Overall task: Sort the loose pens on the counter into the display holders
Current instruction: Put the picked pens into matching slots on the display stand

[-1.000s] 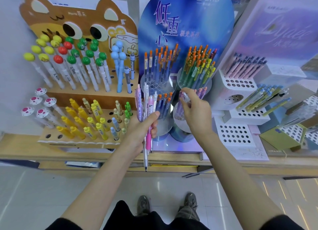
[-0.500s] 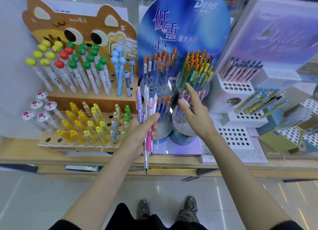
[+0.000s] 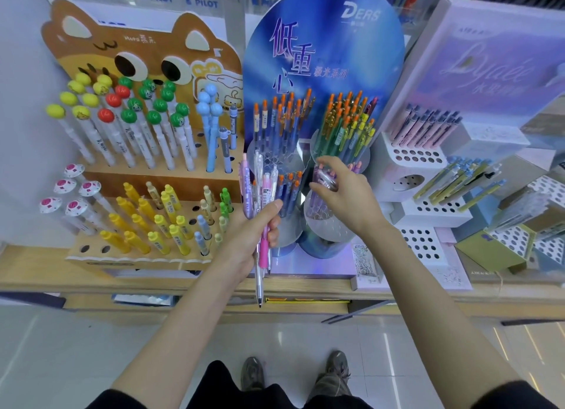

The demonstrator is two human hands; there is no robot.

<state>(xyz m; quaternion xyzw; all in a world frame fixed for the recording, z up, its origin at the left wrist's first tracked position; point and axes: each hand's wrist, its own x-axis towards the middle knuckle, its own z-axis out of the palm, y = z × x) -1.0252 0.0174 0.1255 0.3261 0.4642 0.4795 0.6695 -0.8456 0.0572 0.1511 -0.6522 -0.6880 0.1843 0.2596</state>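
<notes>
Head cam: the left hand [image 3: 250, 240] is clamped round a bundle [image 3: 260, 191] of loose pens, tips down, with one clear pen hanging lower than the rest, out past the worktop's [image 3: 33, 271] front edge. The right hand [image 3: 348, 197] is over at the front-right cup [image 3: 321, 225] of the blue stand [image 3: 324, 56]. Thumb and fingers look pinched on the top of a lilac pen [image 3: 325, 179] that's standing in with the other purple ones. The hands are apart, one cup's width between them, roughly.

My take on doing this bit well: seat that pen straight down into a free hole before letting go, so it doesn't lean and knock its neighbours. Match by colour too, since the bundle is pink, lilac and clear and the cups look sorted by shade. I'd also tighten the left grip, because that low clear pen looks ready to slide out.

Surroundings: the blue stand sits mid-worktop, close to the front edge. A cat-shaped stand [image 3: 137, 182] of novelty pens fills the left end, and white racks [image 3: 428, 212] with round holes step up toward the right end. It's a shop shelf setup with a pale tiled floor [image 3: 61, 347] below. The person's shoes [image 3: 253, 375] are at the bottom of the shot.
</notes>
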